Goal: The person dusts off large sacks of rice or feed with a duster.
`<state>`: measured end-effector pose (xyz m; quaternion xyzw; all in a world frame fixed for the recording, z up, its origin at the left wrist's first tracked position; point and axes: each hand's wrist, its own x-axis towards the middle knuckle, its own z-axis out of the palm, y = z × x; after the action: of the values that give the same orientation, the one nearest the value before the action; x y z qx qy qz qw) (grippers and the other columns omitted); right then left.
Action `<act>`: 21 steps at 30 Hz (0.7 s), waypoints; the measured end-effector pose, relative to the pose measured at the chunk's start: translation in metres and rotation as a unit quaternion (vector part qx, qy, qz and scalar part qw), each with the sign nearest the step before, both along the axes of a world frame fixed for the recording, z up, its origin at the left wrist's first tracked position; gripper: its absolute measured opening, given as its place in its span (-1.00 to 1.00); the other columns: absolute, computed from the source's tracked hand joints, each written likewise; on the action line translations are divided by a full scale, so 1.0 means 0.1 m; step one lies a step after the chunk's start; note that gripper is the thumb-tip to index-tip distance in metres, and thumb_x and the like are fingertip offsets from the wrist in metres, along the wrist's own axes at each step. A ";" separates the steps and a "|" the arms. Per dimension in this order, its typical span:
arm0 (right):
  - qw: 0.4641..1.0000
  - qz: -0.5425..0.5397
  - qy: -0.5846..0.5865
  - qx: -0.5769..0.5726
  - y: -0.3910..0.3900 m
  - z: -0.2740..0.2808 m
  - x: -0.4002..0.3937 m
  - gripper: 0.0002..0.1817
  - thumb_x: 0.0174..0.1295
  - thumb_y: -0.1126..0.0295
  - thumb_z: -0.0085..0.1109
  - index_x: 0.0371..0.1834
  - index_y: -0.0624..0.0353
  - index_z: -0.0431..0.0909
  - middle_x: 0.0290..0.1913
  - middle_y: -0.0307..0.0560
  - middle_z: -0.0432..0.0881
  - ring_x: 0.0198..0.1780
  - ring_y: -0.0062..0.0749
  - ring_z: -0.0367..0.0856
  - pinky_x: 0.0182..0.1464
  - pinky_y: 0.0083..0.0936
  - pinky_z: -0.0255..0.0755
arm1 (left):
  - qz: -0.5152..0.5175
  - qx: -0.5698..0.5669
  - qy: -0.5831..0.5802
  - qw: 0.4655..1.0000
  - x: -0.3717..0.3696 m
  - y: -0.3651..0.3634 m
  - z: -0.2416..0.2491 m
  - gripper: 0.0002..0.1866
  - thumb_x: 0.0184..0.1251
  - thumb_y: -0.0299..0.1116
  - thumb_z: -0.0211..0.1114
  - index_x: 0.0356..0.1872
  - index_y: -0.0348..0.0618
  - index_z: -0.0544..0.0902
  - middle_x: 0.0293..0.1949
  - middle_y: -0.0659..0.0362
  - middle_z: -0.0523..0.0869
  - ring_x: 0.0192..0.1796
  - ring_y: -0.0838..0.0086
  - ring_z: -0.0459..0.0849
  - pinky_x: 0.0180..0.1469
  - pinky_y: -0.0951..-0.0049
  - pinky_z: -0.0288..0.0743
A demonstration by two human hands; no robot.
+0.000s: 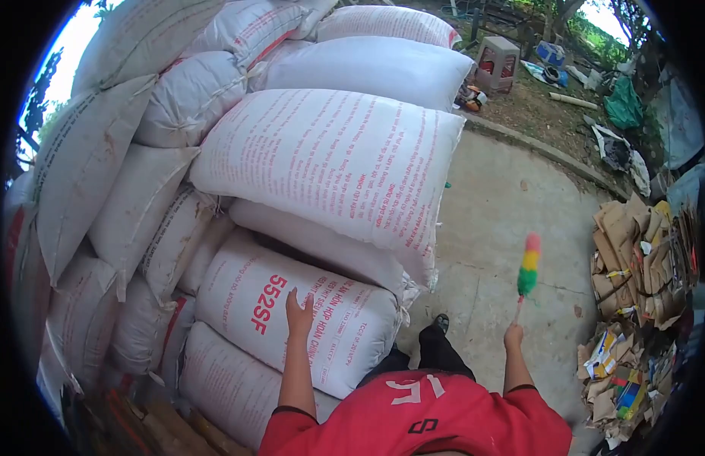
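My right hand (513, 335) is closed round the thin handle of a feather duster (529, 266), whose fluffy head is banded pink, yellow and green and points away from me above the concrete. Over a full white sack (238, 292) printed "552SF" in red, my left hand (298, 313) has its fingers apart and grips nothing. Just beyond, a large white sack (330, 163) covered in lines of red print bulges out from the stack. Between these two lies another pale sack (314, 239), partly hidden.
Many more filled sacks (102, 175) rise high on the left. Bundled flattened cardboard (633, 262) is piled along the right, with paper scraps (622, 372) below it. A concrete floor (482, 220) runs between, and a plastic stool (496, 64) stands at the back on dirt.
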<state>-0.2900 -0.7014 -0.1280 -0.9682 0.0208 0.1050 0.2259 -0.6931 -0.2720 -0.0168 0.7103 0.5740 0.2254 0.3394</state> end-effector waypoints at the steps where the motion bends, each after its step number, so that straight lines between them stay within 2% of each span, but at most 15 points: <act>1: 0.996 0.053 0.008 0.078 0.22 0.25 -0.07 -0.65 0.22 0.25 -0.18 -0.46 0.35 0.47 -0.44 0.24 0.53 -0.36 0.06 0.52 -0.33 -0.20 0.32 | -0.006 0.019 -0.030 0.999 0.28 0.06 0.16 -0.33 0.14 -0.20 0.18 0.20 -0.31 0.15 0.22 -0.18 0.16 0.30 0.09 0.09 0.29 0.26 -0.02; 3: 0.968 0.154 -0.023 0.194 0.65 0.58 -0.21 -0.65 0.23 0.23 -0.17 -0.51 0.31 0.44 -0.50 0.19 0.51 -0.44 0.03 0.49 -0.40 -0.23 0.30 | -0.030 0.046 -0.090 0.994 0.86 0.04 0.64 -0.22 0.11 -0.18 0.21 0.27 -0.27 0.01 0.28 -0.19 0.00 0.34 0.06 -0.04 0.30 0.24 -0.07; 4: 0.949 0.203 -0.060 0.233 0.86 0.68 -0.27 -0.65 0.24 0.23 -0.18 -0.53 0.29 0.42 -0.54 0.17 0.49 -0.47 0.04 0.47 -0.42 -0.24 0.28 | -0.037 0.048 -0.092 0.994 1.09 0.03 0.78 -0.22 0.11 -0.18 0.21 0.27 -0.27 0.01 0.28 -0.19 0.00 0.34 0.06 -0.04 0.30 0.24 -0.07; 6: 0.934 0.284 -0.049 0.213 1.21 0.89 -0.28 -0.67 0.22 0.19 -0.17 -0.49 0.23 0.40 -0.50 0.17 0.48 -0.39 0.12 0.45 -0.38 -0.15 0.27 | -0.073 0.090 -0.082 0.990 1.49 0.01 0.99 -0.10 0.05 -0.11 0.26 0.30 -0.20 -0.11 0.30 -0.22 -0.17 0.35 -0.04 -0.17 0.30 0.14 -0.12; 8: 0.919 0.361 -0.067 0.147 1.49 1.07 -0.18 -0.70 0.19 0.15 -0.12 -0.49 0.14 0.41 -0.50 0.10 0.50 -0.37 0.07 0.47 -0.36 -0.13 0.32 | -0.097 0.108 -0.051 0.988 1.83 -0.06 1.19 -0.05 0.02 -0.07 0.28 0.31 -0.18 -0.14 0.30 -0.23 -0.21 0.34 -0.09 -0.22 0.29 0.08 -0.14; 9: 0.919 0.359 -0.068 0.148 1.59 1.08 -0.03 -0.70 0.19 0.15 -0.12 -0.49 0.14 0.41 -0.50 0.10 0.50 -0.37 0.07 0.47 -0.36 -0.13 0.32 | -0.116 0.123 -0.018 0.986 1.98 -0.09 1.23 -0.01 -0.01 -0.03 0.30 0.31 -0.16 -0.17 0.30 -0.24 -0.25 0.33 -0.15 -0.26 0.28 0.03 -0.15; 10: 0.913 0.391 -0.071 0.095 1.69 1.05 0.15 -0.70 0.18 0.13 -0.10 -0.49 0.13 0.41 -0.50 0.08 0.50 -0.38 0.05 0.48 -0.38 -0.13 0.32 | -0.137 0.135 0.005 0.981 2.07 -0.03 1.10 0.03 -0.05 0.04 0.30 0.32 -0.09 -0.18 0.31 -0.22 -0.27 0.33 -0.19 -0.30 0.24 -0.13 -0.19; 11: 0.903 0.421 -0.074 0.042 1.76 1.01 0.34 -0.70 0.16 0.11 -0.08 -0.49 0.11 0.41 -0.50 0.06 0.51 -0.39 0.02 0.49 -0.39 -0.14 0.33 | -0.137 0.138 0.004 0.981 2.18 -0.08 1.14 0.03 -0.05 0.04 0.30 0.32 -0.09 -0.18 0.31 -0.22 -0.27 0.33 -0.19 -0.30 0.24 -0.13 -0.19; 13: 0.887 0.450 -0.090 0.044 1.92 0.92 0.72 -0.72 0.17 0.12 -0.08 -0.49 0.10 0.39 -0.53 0.03 0.51 -0.42 0.00 0.50 -0.42 -0.16 0.33 | -0.111 -0.014 0.116 0.987 2.40 -0.17 1.23 0.04 -0.09 0.11 0.29 0.31 -0.07 -0.16 0.32 -0.19 -0.27 0.32 -0.20 -0.33 0.20 -0.25 -0.22; 14: 0.870 0.480 -0.100 0.041 1.98 0.91 0.89 -0.73 0.17 0.13 -0.08 -0.48 0.09 0.38 -0.56 0.00 0.51 -0.46 -0.03 0.50 -0.45 -0.18 0.34 | -0.108 -0.013 0.092 0.990 2.46 -0.18 1.17 0.05 -0.12 0.16 0.28 0.31 -0.05 -0.13 0.32 -0.16 -0.28 0.32 -0.19 -0.34 0.18 -0.31 -0.27; 17: 0.841 0.525 -0.106 0.077 2.13 0.89 1.34 -0.75 0.17 0.13 -0.08 -0.45 0.07 0.39 -0.52 -0.01 0.52 -0.43 -0.05 0.51 -0.43 -0.19 0.34 | -0.105 -0.002 0.132 0.986 2.68 -0.22 1.21 0.05 -0.14 0.18 0.28 0.31 -0.06 -0.10 0.32 -0.20 -0.26 0.33 -0.19 -0.36 0.18 -0.30 -0.29; 21: 0.837 0.529 -0.085 0.113 2.25 0.80 1.91 -0.73 0.18 0.12 -0.10 -0.40 0.08 0.39 -0.48 0.01 0.53 -0.38 -0.01 0.51 -0.40 -0.15 0.34 | -0.053 0.013 0.154 0.987 2.99 -0.34 1.22 0.06 -0.14 0.18 0.28 0.32 -0.04 -0.12 0.30 -0.24 -0.24 0.33 -0.20 -0.35 0.16 -0.33 -0.31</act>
<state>-0.0989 -0.4765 -0.0476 -0.8047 -0.5256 0.1272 0.2451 -0.3944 -0.3056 0.1054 0.7704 0.5782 0.1025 0.2485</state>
